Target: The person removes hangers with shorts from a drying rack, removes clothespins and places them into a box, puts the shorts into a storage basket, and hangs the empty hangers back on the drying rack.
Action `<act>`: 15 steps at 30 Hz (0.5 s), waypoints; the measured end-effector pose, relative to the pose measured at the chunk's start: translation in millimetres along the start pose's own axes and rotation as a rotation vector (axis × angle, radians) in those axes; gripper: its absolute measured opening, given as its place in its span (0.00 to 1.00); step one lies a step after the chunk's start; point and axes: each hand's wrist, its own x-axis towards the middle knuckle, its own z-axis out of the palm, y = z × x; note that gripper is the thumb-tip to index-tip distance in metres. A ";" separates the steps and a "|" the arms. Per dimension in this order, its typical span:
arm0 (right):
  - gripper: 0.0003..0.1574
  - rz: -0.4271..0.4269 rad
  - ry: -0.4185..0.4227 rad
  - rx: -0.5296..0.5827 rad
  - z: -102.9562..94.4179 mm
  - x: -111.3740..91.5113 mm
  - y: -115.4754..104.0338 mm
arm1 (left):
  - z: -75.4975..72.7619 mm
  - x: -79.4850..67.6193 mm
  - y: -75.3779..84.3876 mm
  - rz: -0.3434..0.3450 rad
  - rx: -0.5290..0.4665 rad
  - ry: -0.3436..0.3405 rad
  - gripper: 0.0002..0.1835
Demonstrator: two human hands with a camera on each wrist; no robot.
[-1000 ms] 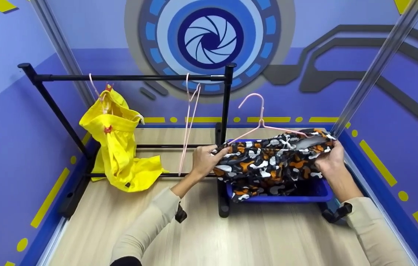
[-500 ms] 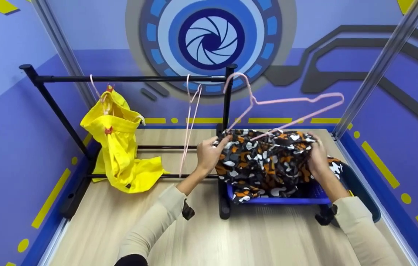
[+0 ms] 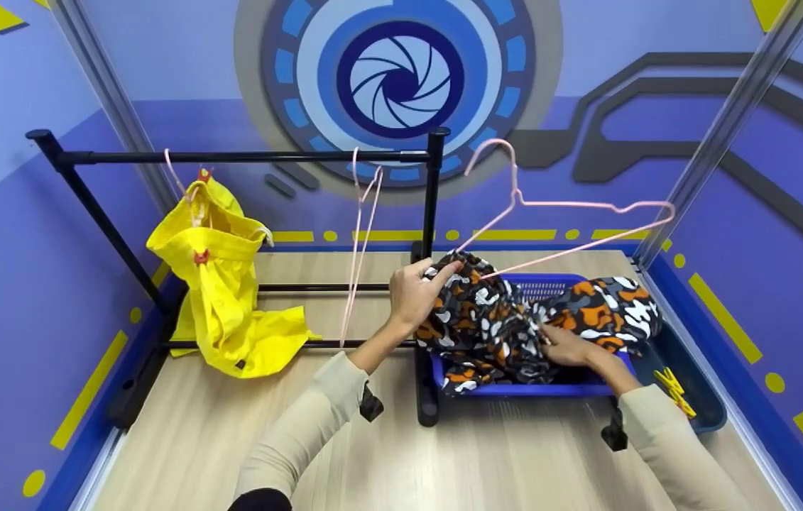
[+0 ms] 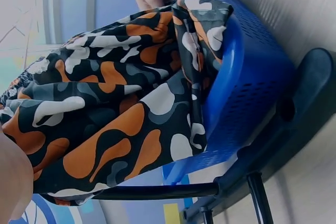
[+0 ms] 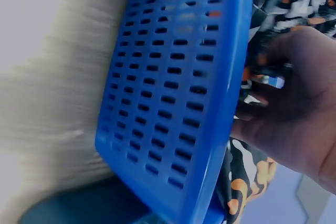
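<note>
We see the head view bright and evenly lit, with a pale sheen on the table (image 3: 436,465) and soft, faint shadows. In the left wrist view we find a cool haze, washed out at upper left, though the patterned cloth (image 4: 118,98) looks crisp. In the right wrist view, glare whitens the left side; the right hand (image 5: 302,103) appears shadowed and blurred.

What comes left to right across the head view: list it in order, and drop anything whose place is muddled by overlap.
Yellow garment → bare pink hanger → left hand → right hand → yellow clips.
</note>
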 end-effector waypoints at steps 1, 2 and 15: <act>0.40 -0.006 -0.024 -0.007 1.4 0.7 -1.5 | 0.5 -0.7 -1.1 0.005 0.018 0.001 0.33; 0.40 -0.004 -0.040 -0.016 2.5 1.3 -2.3 | 0.9 -1.1 -2.2 0.010 0.033 0.003 0.33; 0.29 -0.082 0.234 -0.075 -25.9 -15.2 -39.2 | -1.9 -9.5 -40.0 0.014 0.187 -0.098 0.33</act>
